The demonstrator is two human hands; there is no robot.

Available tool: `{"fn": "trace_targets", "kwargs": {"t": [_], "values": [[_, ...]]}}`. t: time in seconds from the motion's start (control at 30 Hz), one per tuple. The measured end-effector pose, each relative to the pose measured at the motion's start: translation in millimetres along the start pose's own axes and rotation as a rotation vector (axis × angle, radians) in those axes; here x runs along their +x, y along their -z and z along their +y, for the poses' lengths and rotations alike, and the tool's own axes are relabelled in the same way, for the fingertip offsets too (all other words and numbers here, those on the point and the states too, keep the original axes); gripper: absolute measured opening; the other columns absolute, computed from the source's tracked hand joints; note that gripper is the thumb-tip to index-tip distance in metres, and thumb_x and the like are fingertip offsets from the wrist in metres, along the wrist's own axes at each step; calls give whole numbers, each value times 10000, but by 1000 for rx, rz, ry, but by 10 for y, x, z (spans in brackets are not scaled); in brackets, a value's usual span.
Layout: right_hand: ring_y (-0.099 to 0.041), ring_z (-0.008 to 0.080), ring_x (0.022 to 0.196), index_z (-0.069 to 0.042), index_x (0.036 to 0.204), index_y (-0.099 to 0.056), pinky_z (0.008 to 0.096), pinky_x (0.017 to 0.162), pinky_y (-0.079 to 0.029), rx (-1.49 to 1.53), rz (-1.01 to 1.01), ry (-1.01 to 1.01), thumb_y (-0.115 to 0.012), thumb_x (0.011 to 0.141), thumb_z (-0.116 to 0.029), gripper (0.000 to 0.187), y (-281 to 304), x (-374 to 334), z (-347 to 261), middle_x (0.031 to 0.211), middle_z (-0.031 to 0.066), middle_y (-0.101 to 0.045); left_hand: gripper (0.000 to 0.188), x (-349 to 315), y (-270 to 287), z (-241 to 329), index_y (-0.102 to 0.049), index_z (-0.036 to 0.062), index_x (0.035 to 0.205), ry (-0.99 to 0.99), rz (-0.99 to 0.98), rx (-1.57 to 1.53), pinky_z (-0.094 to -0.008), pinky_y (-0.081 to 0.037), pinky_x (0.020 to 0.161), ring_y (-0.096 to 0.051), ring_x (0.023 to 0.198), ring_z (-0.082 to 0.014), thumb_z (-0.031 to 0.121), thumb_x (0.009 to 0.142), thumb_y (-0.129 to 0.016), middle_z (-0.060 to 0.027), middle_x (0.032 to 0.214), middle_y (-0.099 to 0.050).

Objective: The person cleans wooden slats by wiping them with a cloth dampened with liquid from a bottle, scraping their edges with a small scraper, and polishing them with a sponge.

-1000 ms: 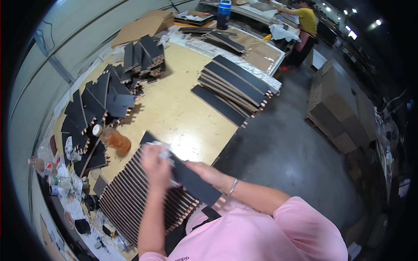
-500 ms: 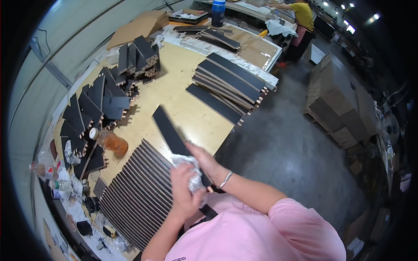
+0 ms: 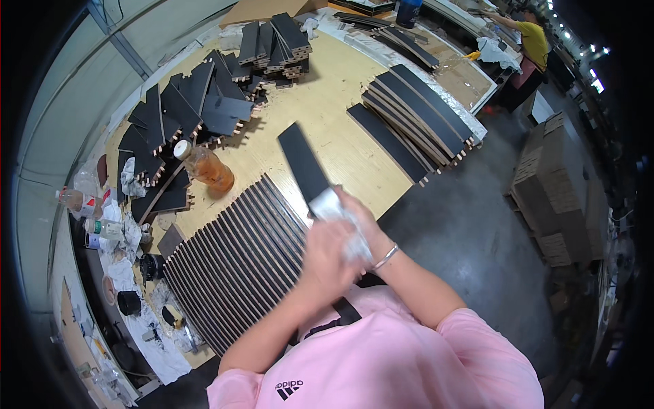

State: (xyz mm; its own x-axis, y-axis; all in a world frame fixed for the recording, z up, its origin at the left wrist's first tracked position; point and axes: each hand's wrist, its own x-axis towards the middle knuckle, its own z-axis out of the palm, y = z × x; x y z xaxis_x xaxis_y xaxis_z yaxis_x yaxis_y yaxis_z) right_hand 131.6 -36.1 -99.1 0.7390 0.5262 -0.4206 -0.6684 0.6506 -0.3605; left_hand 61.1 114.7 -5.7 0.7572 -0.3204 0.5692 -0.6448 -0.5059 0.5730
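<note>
Pale-yellow wooden tabletop (image 3: 320,95) fills the left & ctr. of a workshop, stacked w/ dark boards. At rt., a tall stack of brown cardboard boxes (image 3: 562,184) stands on the grey floor (image 3: 470,211); nr. upper rt., a co-worker in a yellow top (image 3: 533,44) is at another workstation.

Closest to the wearer's body, a long row of thin dark boards on edge (image 3: 235,255) sits packed side by side. Beyond, at left, a loose, fanned heap of black boards w/ light-brown end pegs (image 3: 180,105); at rt., nr. the tabletop's edge, a neater stack of long black boards (image 3: 415,112), flat & overlapping.

One black rectangular board (image 3: 303,160) is held up just past the row's rt. end, b/w row & neater stack, far end angled left. A clear bottle of amber liquid w/ white cap (image 3: 212,170) stands b/w heap & row. Right hand (image 3: 361,215) has fingers closed on the held board's rt. edge; left hand (image 3: 327,255), blurred, has fingers bunched on a crumpled white cloth (image 3: 328,204), pressed to the board's near part. Silver-coloured bracelet (image 3: 386,258) rings the rt. wrist.
</note>
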Motion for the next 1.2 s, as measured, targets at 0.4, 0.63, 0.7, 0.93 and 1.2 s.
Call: {"fn": "trace_targets", "kwargs": {"t": [0.4,0.63,0.7,0.93,1.2], "values": [[-789,194,1026,-15,1427,-675,359,923,-659,-275,117,150,-422,1241,-394,492,-299,-225,256,1204,126,-796,653,144,407,-483,-645,97,1474,-85,-197,44,-674,-336,1263,-620,1413,-434,242,874,-860,-192,1539,-639],[-809,262,919,40,1473,-593,383,850,-677,-578,-204,-31,-618,1111,-655,784,-530,-808,246,1159,228,-798,261,335,1299,-2571,-719,54,1348,814,180,-161,-367,-621,810,-793,1005,-244,154,1112,-670,-133,1198,-814],[-809,268,922,43,1477,-591,390,859,-677,-550,-173,20,-630,1098,-667,805,-456,-812,184,1158,237,-797,289,209,1224,-2444,-705,-9,1327,944,452,-852,-330,-640,749,-797,883,-191,222,1195,-593,-119,1118,-821],[-807,271,1027,52,1570,-534,401,946,-667,-437,-259,21,-645,1119,-579,783,-302,-803,99,1212,239,-795,411,34,757,-976,-607,14,1375,874,252,-1282,-267,-570,666,-705,798,-90,42,1031,-831,-7,974,-717],[-635,292,1423,41,1763,-322,452,1166,-542,-1718,26,539,-870,995,-267,992,-736,-814,169,1669,171,-549,238,18,722,-941,-653,50,1127,892,425,-1106,-255,-531,625,-660,710,-68,43,1013,-862,11,863,-687]]}}
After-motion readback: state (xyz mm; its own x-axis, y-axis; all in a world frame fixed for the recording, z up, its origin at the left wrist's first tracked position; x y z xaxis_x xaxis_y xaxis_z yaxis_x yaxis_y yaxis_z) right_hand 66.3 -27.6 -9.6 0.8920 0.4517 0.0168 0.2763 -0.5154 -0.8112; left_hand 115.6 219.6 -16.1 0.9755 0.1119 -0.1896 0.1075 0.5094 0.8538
